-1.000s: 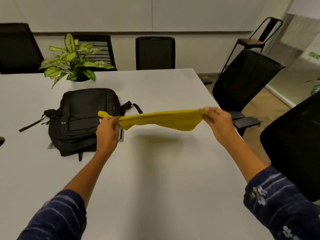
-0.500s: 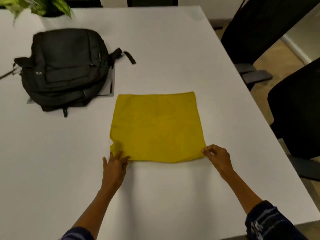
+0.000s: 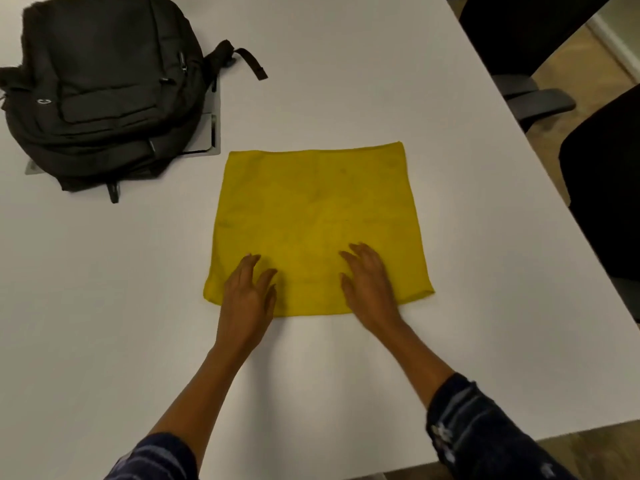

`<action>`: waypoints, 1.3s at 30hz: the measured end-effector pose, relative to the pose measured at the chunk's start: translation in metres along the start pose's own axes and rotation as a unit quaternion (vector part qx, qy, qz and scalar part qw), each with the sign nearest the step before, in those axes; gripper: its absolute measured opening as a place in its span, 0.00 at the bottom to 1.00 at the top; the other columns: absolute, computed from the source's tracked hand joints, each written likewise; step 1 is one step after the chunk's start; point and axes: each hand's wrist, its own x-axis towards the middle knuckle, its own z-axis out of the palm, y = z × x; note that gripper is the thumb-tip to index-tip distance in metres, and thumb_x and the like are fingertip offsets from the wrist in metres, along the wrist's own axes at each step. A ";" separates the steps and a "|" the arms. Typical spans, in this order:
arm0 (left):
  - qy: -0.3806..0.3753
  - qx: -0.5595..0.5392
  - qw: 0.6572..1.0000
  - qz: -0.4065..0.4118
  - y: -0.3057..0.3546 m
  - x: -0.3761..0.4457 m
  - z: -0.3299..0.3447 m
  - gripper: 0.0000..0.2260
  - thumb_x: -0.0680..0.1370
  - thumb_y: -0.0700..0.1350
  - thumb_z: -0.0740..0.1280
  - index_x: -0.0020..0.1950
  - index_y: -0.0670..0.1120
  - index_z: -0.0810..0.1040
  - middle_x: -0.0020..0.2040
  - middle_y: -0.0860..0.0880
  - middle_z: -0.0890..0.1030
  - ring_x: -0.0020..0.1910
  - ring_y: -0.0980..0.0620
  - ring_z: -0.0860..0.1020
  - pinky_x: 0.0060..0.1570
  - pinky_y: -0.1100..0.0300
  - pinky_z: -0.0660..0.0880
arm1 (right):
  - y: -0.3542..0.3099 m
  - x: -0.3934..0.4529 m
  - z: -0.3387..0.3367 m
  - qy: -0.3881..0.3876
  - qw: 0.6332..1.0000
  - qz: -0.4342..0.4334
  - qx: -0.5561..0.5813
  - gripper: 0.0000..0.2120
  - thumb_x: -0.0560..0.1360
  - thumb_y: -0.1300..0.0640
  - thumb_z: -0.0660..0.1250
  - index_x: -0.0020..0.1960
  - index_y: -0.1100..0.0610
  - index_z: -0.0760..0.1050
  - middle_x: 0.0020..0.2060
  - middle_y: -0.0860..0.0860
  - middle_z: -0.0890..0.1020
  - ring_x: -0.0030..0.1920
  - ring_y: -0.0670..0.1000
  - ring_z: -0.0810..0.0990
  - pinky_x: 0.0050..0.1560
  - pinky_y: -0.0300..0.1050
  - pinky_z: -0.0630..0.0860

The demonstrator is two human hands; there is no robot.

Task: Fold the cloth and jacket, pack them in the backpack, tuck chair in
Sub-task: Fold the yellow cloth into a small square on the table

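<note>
A yellow cloth [image 3: 318,209] lies spread flat as a rough square on the white table [image 3: 104,306]. My left hand [image 3: 247,296] rests palm down on its near left part, fingers apart. My right hand [image 3: 370,282] rests palm down on its near right part, fingers spread too. Neither hand grips the fabric. A black backpack [image 3: 100,88] lies closed at the far left of the table, a strap trailing towards the right. No jacket is in view.
A grey cable hatch [image 3: 207,133] in the table sits partly under the backpack. Two black chairs stand off the table's right edge, one far [image 3: 519,36] and one near [image 3: 609,188]. The table's front edge runs just behind my forearms.
The cloth went from stretched in the air between both hands to lying flat on the table. Both hands then let go of its near corners and moved inward onto the fabric.
</note>
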 end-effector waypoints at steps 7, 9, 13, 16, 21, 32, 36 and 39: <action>-0.094 0.022 0.995 -0.013 -0.029 0.025 0.029 0.41 0.73 0.70 0.37 0.76 0.45 0.57 0.77 0.41 0.52 0.76 0.42 0.50 0.74 0.48 0.46 | -0.030 0.029 0.074 -0.080 0.984 -0.079 -0.141 0.30 0.82 0.46 0.49 0.77 0.62 0.46 0.77 0.58 0.48 0.77 0.55 0.44 0.75 0.49 0.40; -0.093 0.033 0.995 -0.017 -0.041 0.020 0.034 0.41 0.72 0.72 0.37 0.77 0.47 0.52 0.77 0.44 0.50 0.77 0.44 0.48 0.74 0.47 0.45 | -0.020 0.030 0.076 -0.074 0.979 -0.075 -0.176 0.32 0.81 0.43 0.49 0.77 0.61 0.45 0.77 0.57 0.48 0.77 0.54 0.45 0.75 0.50 0.40; -0.083 0.026 0.996 -0.017 -0.050 0.015 0.038 0.37 0.74 0.70 0.43 0.77 0.49 0.50 0.78 0.47 0.48 0.77 0.47 0.46 0.75 0.47 0.45 | 0.009 0.031 0.061 -0.034 0.980 -0.001 -0.198 0.38 0.78 0.35 0.44 0.77 0.62 0.46 0.77 0.57 0.50 0.77 0.55 0.47 0.76 0.54 0.43; -0.076 0.016 0.997 -0.021 -0.051 0.016 0.040 0.35 0.75 0.67 0.46 0.77 0.50 0.51 0.78 0.47 0.49 0.77 0.48 0.47 0.75 0.47 0.45 | 0.034 0.030 0.044 -0.012 0.975 0.060 -0.213 0.40 0.76 0.33 0.40 0.77 0.60 0.45 0.77 0.56 0.49 0.77 0.54 0.46 0.75 0.54 0.41; -0.072 0.036 0.997 -0.020 -0.051 0.014 0.043 0.33 0.77 0.65 0.47 0.77 0.50 0.52 0.78 0.47 0.50 0.77 0.47 0.48 0.75 0.45 0.47 | 0.066 0.029 0.022 0.019 0.969 0.123 -0.212 0.42 0.75 0.32 0.38 0.77 0.61 0.43 0.77 0.56 0.48 0.77 0.53 0.46 0.75 0.52 0.39; -0.105 0.008 0.994 -0.034 -0.043 0.018 0.033 0.28 0.79 0.60 0.50 0.76 0.48 0.56 0.78 0.45 0.50 0.77 0.45 0.47 0.75 0.46 0.44 | 0.071 0.029 0.023 0.030 0.970 0.116 -0.210 0.41 0.75 0.33 0.40 0.77 0.62 0.46 0.77 0.57 0.50 0.77 0.55 0.48 0.76 0.54 0.43; 0.000 -0.050 0.991 -0.123 -0.035 0.002 0.017 0.18 0.80 0.44 0.60 0.70 0.43 0.69 0.73 0.37 0.62 0.71 0.36 0.60 0.69 0.41 0.56 | 0.069 0.029 0.023 0.036 0.972 0.114 -0.200 0.41 0.76 0.33 0.42 0.77 0.62 0.47 0.76 0.58 0.52 0.77 0.56 0.50 0.76 0.55 0.45; 0.051 -0.071 0.962 -0.259 -0.037 -0.007 0.006 0.19 0.78 0.41 0.64 0.70 0.42 0.68 0.69 0.37 0.64 0.66 0.38 0.65 0.66 0.44 0.59 | 0.067 0.028 0.021 0.034 0.973 0.117 -0.199 0.41 0.76 0.33 0.41 0.77 0.62 0.47 0.76 0.58 0.52 0.77 0.56 0.50 0.76 0.55 0.45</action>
